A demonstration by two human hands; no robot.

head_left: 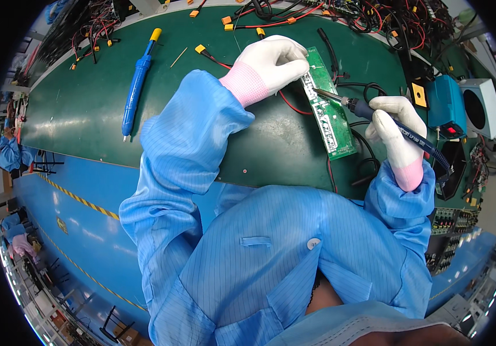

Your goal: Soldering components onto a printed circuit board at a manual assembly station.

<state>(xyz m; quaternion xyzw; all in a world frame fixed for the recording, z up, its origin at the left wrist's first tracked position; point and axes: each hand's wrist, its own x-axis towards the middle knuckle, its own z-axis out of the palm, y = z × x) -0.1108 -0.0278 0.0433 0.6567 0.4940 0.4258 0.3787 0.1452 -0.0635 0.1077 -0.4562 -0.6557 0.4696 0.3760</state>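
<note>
A long green circuit board point(334, 137) with white-patterned areas lies tilted on the green work table. My left hand point(274, 62), in a white glove with a pink cuff, has its fingers closed at the board's upper left edge. Its fingertips partly hide that edge. My right hand point(398, 124), gloved the same way, grips a dark blue soldering iron point(363, 108). The iron's tip rests at or just over the upper middle of the board; I cannot tell whether it touches. Red and black leads come out from around the board.
A blue desoldering pump point(138, 86) with a yellow end lies at left. Bundled red and black cables point(369, 17) with yellow connectors line the back. At right stand a blue soldering station point(447, 106) and a white box point(481, 106) with a round dark opening.
</note>
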